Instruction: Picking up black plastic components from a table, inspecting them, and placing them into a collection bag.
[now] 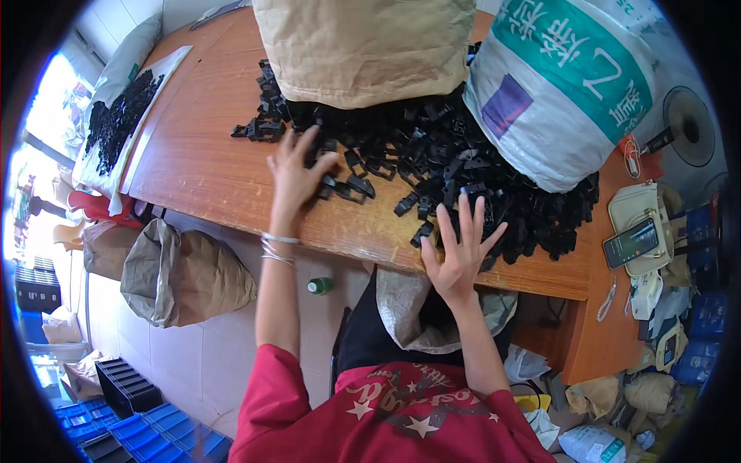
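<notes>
Risk first, judged from the layout: the clips (432, 154) lie in a loose black heap running right up to the near edge of the table (201, 170), and a sack (409, 309) sits open-mouthed just below that edge; a broad sweep with flat fingers could push pieces past the mouth and onto the floor, where a green bottle (319, 285) already stands. Heap is also pinned under a brown bag (363, 46) and a white woven bag (556, 85), so undercutting it may let either bag slump. Left to right: a second, smaller spread of black parts (116, 116) on a white sheet at far left, well apart from both hands. Left hand (297, 174) is open, fingers splayed, palm down, touching the heap's near-left fringe; it grips nothing. Right hand (459, 251) is open too, fingers spread, at the table edge, fingertips touching clips, directly above the sack. Phone (631, 241) rests on a cream bag at right.
</notes>
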The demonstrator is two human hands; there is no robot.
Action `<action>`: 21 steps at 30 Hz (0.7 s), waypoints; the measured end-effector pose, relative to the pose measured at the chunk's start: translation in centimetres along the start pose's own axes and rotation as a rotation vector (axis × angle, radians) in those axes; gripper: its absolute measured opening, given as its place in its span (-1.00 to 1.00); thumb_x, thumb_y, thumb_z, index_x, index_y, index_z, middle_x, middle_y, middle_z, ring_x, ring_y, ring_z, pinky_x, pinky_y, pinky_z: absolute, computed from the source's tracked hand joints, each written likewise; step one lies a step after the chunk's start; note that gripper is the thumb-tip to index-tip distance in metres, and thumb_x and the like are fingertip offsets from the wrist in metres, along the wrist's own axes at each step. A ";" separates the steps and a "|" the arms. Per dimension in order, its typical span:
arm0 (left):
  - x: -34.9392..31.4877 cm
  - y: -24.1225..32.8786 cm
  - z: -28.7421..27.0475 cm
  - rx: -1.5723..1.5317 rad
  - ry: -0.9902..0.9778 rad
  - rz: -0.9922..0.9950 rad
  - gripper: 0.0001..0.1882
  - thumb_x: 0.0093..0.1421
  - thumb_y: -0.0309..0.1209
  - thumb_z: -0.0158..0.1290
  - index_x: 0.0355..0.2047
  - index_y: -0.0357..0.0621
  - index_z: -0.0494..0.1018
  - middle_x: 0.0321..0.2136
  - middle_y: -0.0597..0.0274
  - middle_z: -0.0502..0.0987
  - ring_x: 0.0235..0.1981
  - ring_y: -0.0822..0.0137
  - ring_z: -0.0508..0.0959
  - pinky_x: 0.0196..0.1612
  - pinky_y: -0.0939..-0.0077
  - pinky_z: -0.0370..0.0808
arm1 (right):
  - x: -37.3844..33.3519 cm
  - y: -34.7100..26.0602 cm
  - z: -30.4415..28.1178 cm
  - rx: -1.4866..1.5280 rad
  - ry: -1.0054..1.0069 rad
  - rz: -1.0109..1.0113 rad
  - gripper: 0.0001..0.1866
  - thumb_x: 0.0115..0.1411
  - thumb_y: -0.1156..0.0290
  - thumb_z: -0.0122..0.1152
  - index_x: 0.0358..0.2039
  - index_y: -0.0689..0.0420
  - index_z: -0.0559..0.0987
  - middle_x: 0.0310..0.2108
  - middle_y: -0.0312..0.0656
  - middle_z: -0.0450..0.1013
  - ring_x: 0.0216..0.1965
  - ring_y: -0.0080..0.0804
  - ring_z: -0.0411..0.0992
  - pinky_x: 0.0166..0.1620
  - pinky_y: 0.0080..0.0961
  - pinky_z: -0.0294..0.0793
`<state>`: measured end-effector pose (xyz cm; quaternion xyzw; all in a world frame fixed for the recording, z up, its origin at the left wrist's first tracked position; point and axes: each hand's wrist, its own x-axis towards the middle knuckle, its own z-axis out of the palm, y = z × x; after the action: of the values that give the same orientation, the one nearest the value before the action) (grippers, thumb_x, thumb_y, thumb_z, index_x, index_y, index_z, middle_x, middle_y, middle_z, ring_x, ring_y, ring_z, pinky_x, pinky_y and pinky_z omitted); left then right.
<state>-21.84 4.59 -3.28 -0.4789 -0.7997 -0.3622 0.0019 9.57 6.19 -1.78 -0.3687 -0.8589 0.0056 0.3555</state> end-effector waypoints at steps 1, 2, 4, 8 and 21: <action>-0.3 1.3 1.0 -0.005 0.001 0.032 -0.23 -0.02 0.18 0.19 0.20 0.27 0.34 0.27 -0.24 0.10 0.29 -0.10 0.14 0.29 -0.27 -0.17 | 0.4 0.0 0.0 0.035 -0.017 0.070 -0.45 0.11 0.21 0.21 0.14 0.04 0.46 0.30 -0.03 0.15 0.37 0.01 -0.03 0.29 0.29 -0.51; -0.4 3.2 2.0 -0.063 -0.002 0.029 -0.22 -0.03 0.16 0.21 0.19 0.22 0.34 0.27 -0.28 0.08 0.30 -0.13 0.12 0.30 -0.25 -0.16 | 0.0 1.0 0.2 0.080 0.021 0.065 -0.44 0.10 0.24 0.22 0.14 0.05 0.45 0.31 -0.02 0.14 0.37 0.02 -0.03 0.29 0.29 -0.47; -1.4 6.1 3.3 -0.116 0.087 0.106 -0.23 -0.05 0.09 0.26 0.15 0.09 0.37 0.22 -0.32 0.14 0.22 -0.24 0.17 0.27 -0.10 0.03 | -0.2 1.8 -0.5 0.093 -0.003 0.051 -0.44 0.11 0.29 0.22 0.16 0.06 0.43 0.30 -0.01 0.13 0.38 0.05 -0.05 0.29 0.30 -0.36; -4.2 9.6 4.6 -0.023 0.113 0.091 -0.35 0.05 0.02 0.21 0.11 0.06 0.40 0.18 -0.32 0.18 0.20 -0.32 0.11 0.27 -0.10 0.01 | 0.8 1.5 -0.3 0.150 -0.034 0.006 -0.42 0.12 0.26 0.21 0.17 0.11 0.40 0.28 0.03 0.14 0.36 0.11 -0.05 0.29 0.30 -0.28; -11.2 11.7 1.6 -0.215 0.250 0.245 -0.83 0.15 -0.53 0.10 -0.23 -0.20 0.56 -0.10 0.08 0.53 0.11 -0.05 0.35 0.21 0.14 0.22 | -0.4 2.6 -1.5 0.316 0.139 -0.131 -0.60 0.28 0.49 -0.11 0.11 0.31 0.39 0.20 0.08 0.26 0.29 0.13 0.13 0.30 0.01 0.10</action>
<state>-6.24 0.27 -1.62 -0.5213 -0.6857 -0.4993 0.0938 12.27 7.44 -1.60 -0.2510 -0.8428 0.0920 0.4672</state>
